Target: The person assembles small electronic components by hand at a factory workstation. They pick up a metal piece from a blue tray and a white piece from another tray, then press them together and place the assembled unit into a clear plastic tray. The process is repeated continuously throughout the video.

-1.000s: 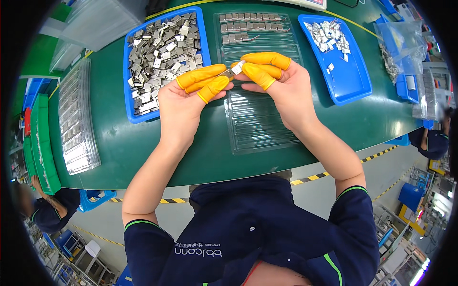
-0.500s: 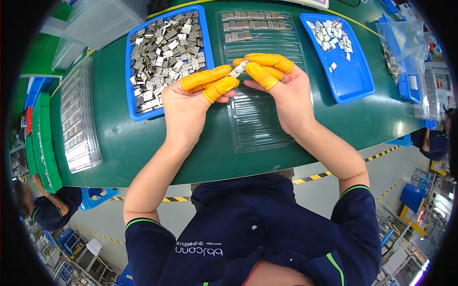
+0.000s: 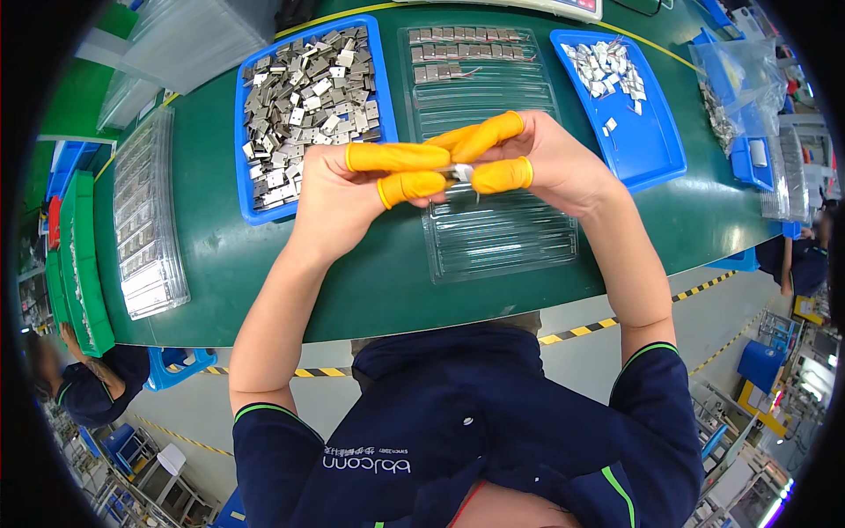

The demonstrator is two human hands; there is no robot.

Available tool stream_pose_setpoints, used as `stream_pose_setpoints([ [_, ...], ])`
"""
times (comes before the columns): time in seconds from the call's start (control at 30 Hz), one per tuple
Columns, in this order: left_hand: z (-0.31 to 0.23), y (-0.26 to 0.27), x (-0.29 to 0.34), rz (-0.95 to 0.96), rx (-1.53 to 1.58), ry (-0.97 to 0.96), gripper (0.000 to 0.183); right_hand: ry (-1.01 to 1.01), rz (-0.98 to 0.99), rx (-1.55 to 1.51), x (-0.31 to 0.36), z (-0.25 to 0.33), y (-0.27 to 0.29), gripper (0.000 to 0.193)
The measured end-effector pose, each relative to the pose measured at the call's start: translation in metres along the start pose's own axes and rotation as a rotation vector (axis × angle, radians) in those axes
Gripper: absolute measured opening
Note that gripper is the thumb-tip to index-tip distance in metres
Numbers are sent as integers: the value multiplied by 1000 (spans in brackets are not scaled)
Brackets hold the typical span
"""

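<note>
Yellow finger cots cover several fingers of both my hands. Between the fingertips of my left hand is a small metal shell, mostly hidden. My right hand pinches a small white piece that meets the shell end to end; how far one sits in the other I cannot tell. Both hands hover over a clear ribbed plastic tray, whose far rows hold several metal shells. A blue tray heaped with loose metal shells lies to the left. On the right, another blue tray holds small white pieces.
At the far left of the green table lie a filled clear tray and a green bin. Plastic bags and a small blue box stand at the right. Co-workers sit at both sides.
My hands have moved slightly down. The right hand has turned, its wrist swinging outward to the right, and the held piece has gone from slanted to nearly level.
</note>
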State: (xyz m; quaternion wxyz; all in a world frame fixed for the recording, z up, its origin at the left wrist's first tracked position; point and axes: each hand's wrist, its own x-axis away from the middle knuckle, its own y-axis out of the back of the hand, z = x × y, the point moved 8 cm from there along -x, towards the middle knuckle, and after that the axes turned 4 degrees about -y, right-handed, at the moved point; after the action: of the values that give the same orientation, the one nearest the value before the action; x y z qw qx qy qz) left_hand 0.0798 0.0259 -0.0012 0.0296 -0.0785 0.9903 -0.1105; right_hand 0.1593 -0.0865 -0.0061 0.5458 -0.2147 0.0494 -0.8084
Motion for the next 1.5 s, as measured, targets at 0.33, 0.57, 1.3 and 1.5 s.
stream_pose_setpoints([
  [0.33,3,-1,2,-41,-19,-34,20,-24,-110,76,3,0,-2,28],
  [0.57,-12,3,-2,-258,-108,-182,30,234,-302,350,2,30,12,21],
  [1.3,-12,16,1,-214,-630,-160,27,1034,-486,1041,10,46,-35,22],
  [1.5,1,15,-2,-124,-330,8,27,1124,-556,1128,18,52,-36,21],
])
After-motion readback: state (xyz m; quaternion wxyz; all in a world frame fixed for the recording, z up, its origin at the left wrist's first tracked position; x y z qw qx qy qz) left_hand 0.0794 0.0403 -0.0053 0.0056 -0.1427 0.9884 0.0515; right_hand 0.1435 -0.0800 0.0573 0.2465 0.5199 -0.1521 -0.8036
